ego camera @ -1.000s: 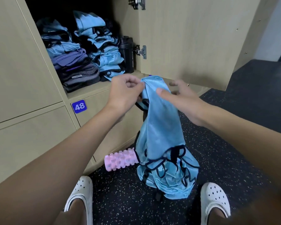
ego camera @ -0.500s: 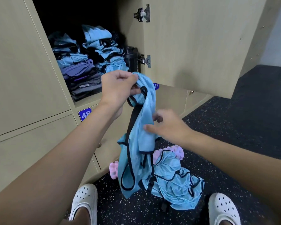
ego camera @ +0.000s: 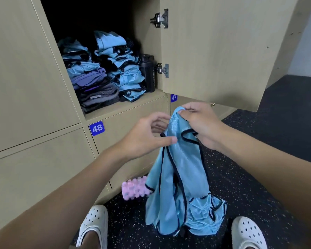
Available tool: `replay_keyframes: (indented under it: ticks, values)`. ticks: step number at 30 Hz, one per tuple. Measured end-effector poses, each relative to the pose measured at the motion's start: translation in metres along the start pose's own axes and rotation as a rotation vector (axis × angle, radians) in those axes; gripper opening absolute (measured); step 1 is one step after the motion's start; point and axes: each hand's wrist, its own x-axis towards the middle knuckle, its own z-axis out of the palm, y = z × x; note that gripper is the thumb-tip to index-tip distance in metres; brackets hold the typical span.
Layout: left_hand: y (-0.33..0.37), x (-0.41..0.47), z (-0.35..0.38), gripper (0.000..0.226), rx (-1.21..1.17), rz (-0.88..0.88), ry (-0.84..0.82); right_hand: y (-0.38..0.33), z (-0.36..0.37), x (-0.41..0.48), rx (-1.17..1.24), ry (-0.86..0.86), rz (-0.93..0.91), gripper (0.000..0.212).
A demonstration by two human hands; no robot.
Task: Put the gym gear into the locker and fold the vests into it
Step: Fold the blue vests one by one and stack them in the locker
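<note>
Head view is showing a person standing at an open locker [ego camera: 126,103], with both bare arms reaching forward. The right grip [ego camera: 201,123] is pinching the top of a light blue vest [ego camera: 185,168] with dark trim, fingers curled over the bunched fabric. The left grip [ego camera: 147,135] is closing on the vest's left edge just below, thumb lying on the trim and fingers curled behind it. The vest is hanging in the air in front of the lower lockers. Its lower end is dangling over a crumpled heap of more blue vests [ego camera: 206,218] lying on the dark speckled floor [ego camera: 258,177]; whether it is touching the heap cannot be told.

A pink foam roller [ego camera: 135,188] is lying on the floor against the locker base, just left of the hanging vest and partly hidden by it. Inside the locker, two stacks are sitting side by side: folded blue vests [ego camera: 126,74] on the right, and blue, purple and grey garments [ego camera: 92,87] on the left. A black bottle [ego camera: 148,72] is standing upright beside the right stack, near the hinged door [ego camera: 214,51], which is standing open. Blue number plates 48 [ego camera: 96,128] and 47 [ego camera: 174,97] are showing on the lockers below. White clogs [ego camera: 95,225] are showing at the bottom edge.
</note>
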Motion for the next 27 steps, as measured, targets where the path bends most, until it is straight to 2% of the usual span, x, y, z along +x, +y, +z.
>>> replay_keyframes:
  ticks: [4, 9, 13, 15, 17, 21, 23, 25, 27]
  values:
    - [-0.005, 0.003, 0.015, 0.024, 0.051, -0.001, 0.126, 0.001, -0.003, -0.003, 0.046, -0.008, 0.034, 0.014]
    - [0.007, 0.011, 0.013, 0.018, 0.003, -0.026, 0.305, 0.003, -0.023, 0.005, -0.004, 0.14, 0.05, 0.008]
    - [0.026, 0.018, 0.0, 0.016, 0.032, 0.023, 0.41, 0.005, -0.029, -0.003, -0.149, 0.212, -0.054, 0.023]
    - [0.032, 0.021, -0.004, 0.017, 0.108, 0.064, 0.443, -0.001, -0.027, -0.014, -0.175, 0.17, -0.192, 0.027]
    - [0.035, 0.023, -0.005, 0.018, 0.159, 0.083, 0.469, -0.008, -0.023, -0.027, -0.21, 0.046, -0.285, 0.034]
    - [0.046, 0.024, -0.004, 0.016, 0.11, 0.073, 0.468, -0.002, -0.005, -0.04, -0.319, -0.17, -0.328, 0.053]
    - [0.049, 0.024, -0.005, 0.016, 0.042, 0.067, 0.477, 0.005, 0.002, -0.035, -0.346, -0.173, -0.317, 0.043]
    - [0.048, 0.024, -0.008, 0.016, -0.006, 0.061, 0.48, 0.009, 0.003, -0.028, -0.435, -0.117, -0.335, 0.022]
    - [0.042, 0.024, -0.014, 0.016, 0.002, 0.051, 0.488, 0.012, -0.001, -0.021, -0.466, -0.071, -0.347, 0.023]
